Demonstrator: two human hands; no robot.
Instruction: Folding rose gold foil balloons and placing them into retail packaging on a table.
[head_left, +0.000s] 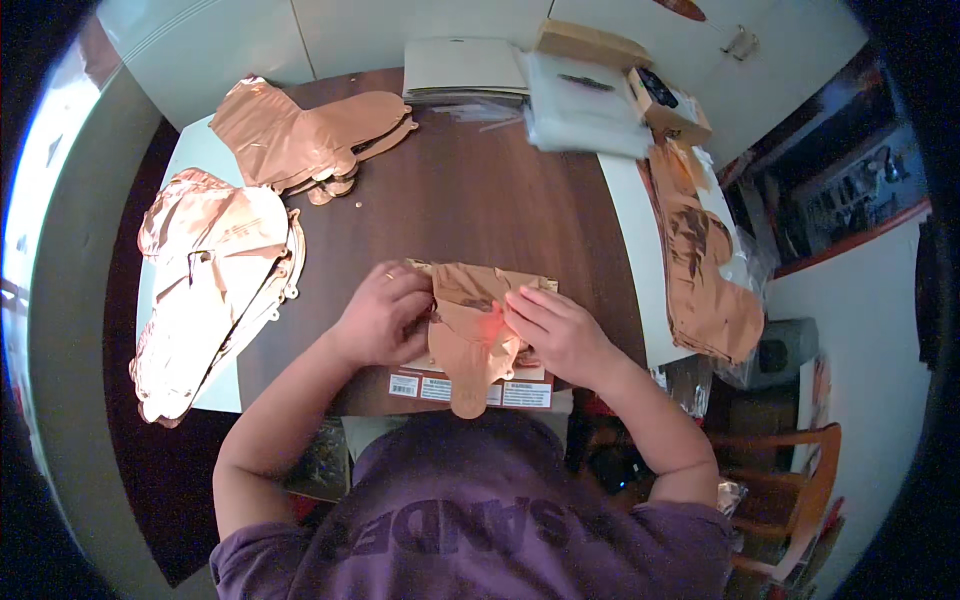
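A flat copper-coloured foil balloon [470,335] lies folded at the near edge of the table, on top of a printed card [405,386] whose lower strip shows white label boxes. The balloon's rounded tab hangs over the card's near edge. My left hand [385,315] is closed at the balloon's left side, its fingers curled and their tips partly hidden. From the right, my right hand [555,332] grips the balloon's other side, with fingertips pressed on the foil and the thumb mostly out of sight.
Stacks of copper foil balloons lie at the far left [300,135], left [215,270] and right [700,260] of the dark wooden table [450,190]. At the back are a stack of white cards [465,65], clear plastic bags [580,105] and a cardboard box [672,108]. A wooden chair [815,480] stands at right.
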